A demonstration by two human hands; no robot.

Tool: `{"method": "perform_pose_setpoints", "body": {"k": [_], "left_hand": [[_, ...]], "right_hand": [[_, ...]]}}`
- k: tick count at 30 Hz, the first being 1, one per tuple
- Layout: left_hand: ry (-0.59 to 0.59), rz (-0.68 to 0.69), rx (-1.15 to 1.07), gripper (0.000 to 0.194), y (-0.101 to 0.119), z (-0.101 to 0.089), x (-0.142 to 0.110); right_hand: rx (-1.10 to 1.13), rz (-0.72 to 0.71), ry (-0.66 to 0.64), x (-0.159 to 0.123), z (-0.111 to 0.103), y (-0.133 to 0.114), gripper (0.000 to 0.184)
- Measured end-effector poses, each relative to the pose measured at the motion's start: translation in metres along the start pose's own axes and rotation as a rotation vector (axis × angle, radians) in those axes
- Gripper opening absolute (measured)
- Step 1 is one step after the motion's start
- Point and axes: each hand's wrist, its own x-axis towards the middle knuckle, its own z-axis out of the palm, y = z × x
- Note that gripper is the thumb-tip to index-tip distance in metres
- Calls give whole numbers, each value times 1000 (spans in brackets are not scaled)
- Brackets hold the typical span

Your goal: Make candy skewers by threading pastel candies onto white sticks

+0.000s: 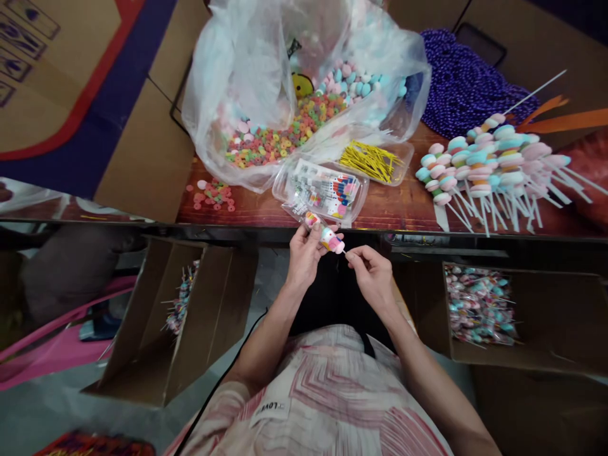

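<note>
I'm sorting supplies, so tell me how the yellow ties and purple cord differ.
The ties are short, separate pieces; the cord is long and looped. The ties lie in a clear tray; the cord is heaped outside it. The ties make a smaller bunch than the cord. Both are thin.

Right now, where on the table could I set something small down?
The widest bare patch of the table is at the front, between the wrapper tray and the candy skewers. A smaller one lies between the loose candy rings and that tray. Behind, the plastic bag and yellow ties crowd it.
</note>
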Motion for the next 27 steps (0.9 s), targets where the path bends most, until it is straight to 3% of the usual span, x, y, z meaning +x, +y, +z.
{"method": "perform_pose_setpoints", "body": {"k": [5, 11, 14, 19, 22, 27], "left_hand": [[-5, -25, 28, 49, -4, -3, -1], [-38, 13, 46, 46, -11, 3, -8], [-46, 7, 29, 45, -7, 1, -6], [-37, 7, 19, 47, -2, -7, -4], [-65, -29, 30, 49, -5, -5, -8], [-43, -4, 17, 49, -6, -3, -13]], "right_hand": [[-175, -213, 23, -1, -4, 0, 21], [-198, -286, 138, 5, 18, -8, 23], [-176, -233, 83, 2, 14, -9, 22], [-71, 22, -156, -9, -5, -5, 23], [20, 86, -139, -10, -3, -3, 24], [77, 65, -108, -8, 11, -8, 24]]}}
